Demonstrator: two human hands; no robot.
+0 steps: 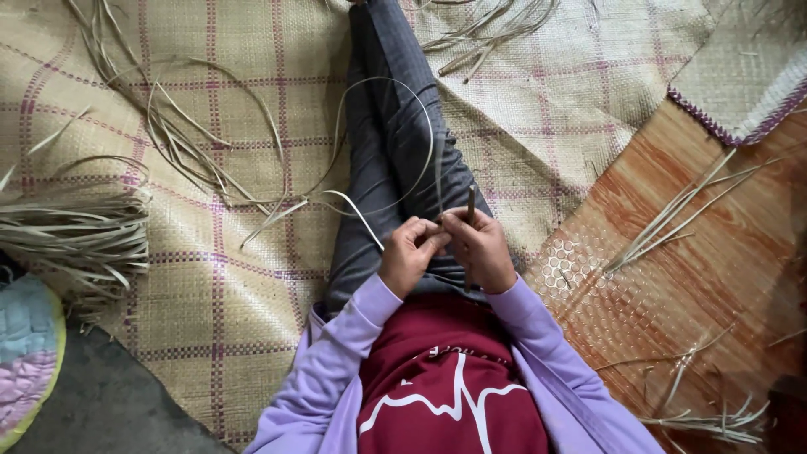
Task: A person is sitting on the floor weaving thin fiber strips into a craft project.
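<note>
We sit on woven mat (210, 277). Long pale strip (370, 151) loops out over lap, away from us. Left hand (409, 256) pinches strip end; right hand (481, 250) grips small upright dark stick (470, 204), fingertips meeting.

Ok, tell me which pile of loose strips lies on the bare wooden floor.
The strips right of the knee, fanned on orange wood; the bundle and loops lie on woven mat.

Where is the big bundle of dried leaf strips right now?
In the head view, the bundle of dried strips lies at the far left edge on the woven mat, just above a pastel quilted cushion and well left of the person's left hand.
</note>
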